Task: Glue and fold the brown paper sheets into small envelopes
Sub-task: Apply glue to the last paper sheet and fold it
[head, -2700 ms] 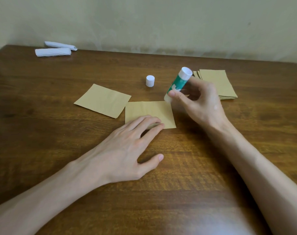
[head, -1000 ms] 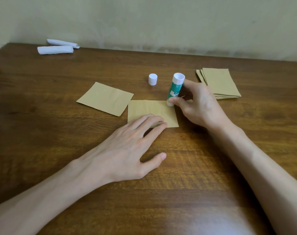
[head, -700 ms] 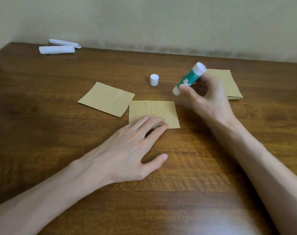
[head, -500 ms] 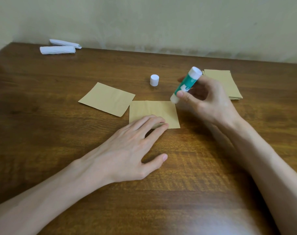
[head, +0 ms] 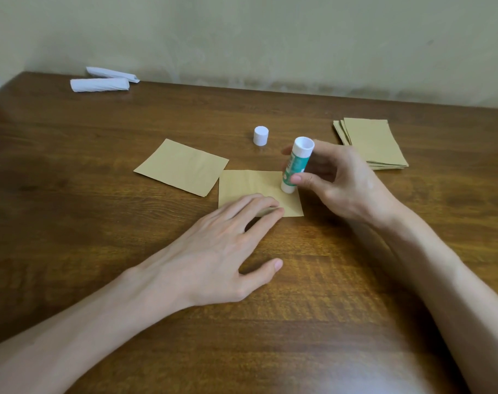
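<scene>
Now: right hand [head: 347, 186], centre right of frame, has thumb and fingers curled round the green-and-white glue stick [head: 296, 166], the thumb near its lower end. The stick stands nearly upright, slightly tilted, its lower end touching the right part of the square brown sheet [head: 242, 183] at frame centre.

Left hand [head: 213, 251] lies flat and holds nothing. Its fingers are straight, with the fingertips pressing the sheet's lower edge, and the thumb is spread sideways over the table [head: 71, 223].

A second brown sheet [head: 182, 166] lies to the upper left of the first. Its edge meets the first sheet's upper-left corner; whether they overlap, cannot tell.

White cap [head: 260, 135] stands upright above both sheets, apart from them.

A stack of brown sheets [head: 373, 143], slightly fanned, lies at right of frame above the right hand.

Two white paper rolls [head: 99, 84] lie at upper left.
</scene>
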